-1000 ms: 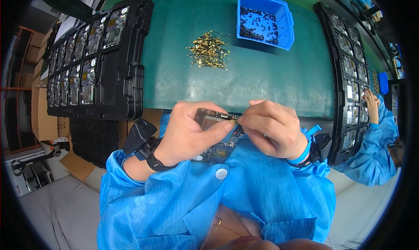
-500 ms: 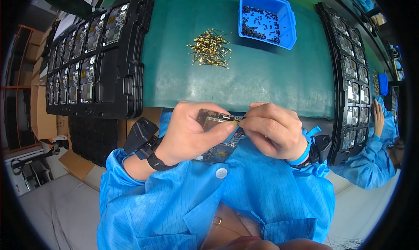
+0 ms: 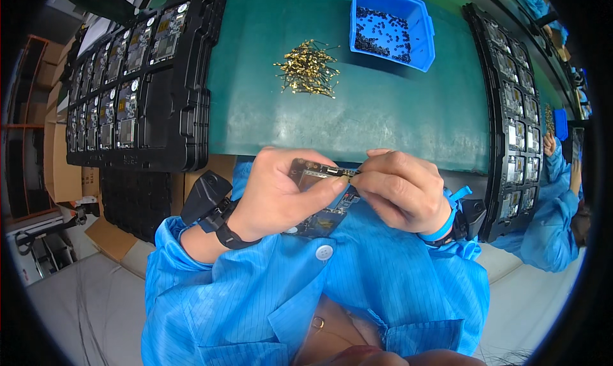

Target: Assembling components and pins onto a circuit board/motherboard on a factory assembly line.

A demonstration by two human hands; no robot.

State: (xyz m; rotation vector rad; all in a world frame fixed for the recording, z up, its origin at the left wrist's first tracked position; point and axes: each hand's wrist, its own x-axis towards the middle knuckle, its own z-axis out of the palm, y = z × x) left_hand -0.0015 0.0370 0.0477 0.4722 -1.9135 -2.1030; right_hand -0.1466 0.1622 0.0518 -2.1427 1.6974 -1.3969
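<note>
My left hand (image 3: pixel 278 187) is closed around a dark circuit board (image 3: pixel 322 222), held tilted in front of my chest just off the mat's near edge. Its thumb presses near the board's upper right corner. At that same corner, my right hand (image 3: pixel 402 190) pinches with thumb and forefinger. A small gold spot shows between the two hands, but what the right fingertips hold is hidden. Beyond them on the green mat (image 3: pixel 357 123) lies a loose pile of short black leads with gold ends (image 3: pixel 308 71).
A blue bin (image 3: pixel 423 53) with small black round parts stands at the far right of the mat. Black trays of circuit boards flank it, the left tray (image 3: pixel 199 110) with one bare slot, the right tray (image 3: pixel 491 129) beside a co-worker's blue sleeve (image 3: pixel 543 238).
My hands and the board stay almost in place, with only slight finger shifts. At the right, the co-worker's arm has moved, one hand now near the small gold pile there.
</note>
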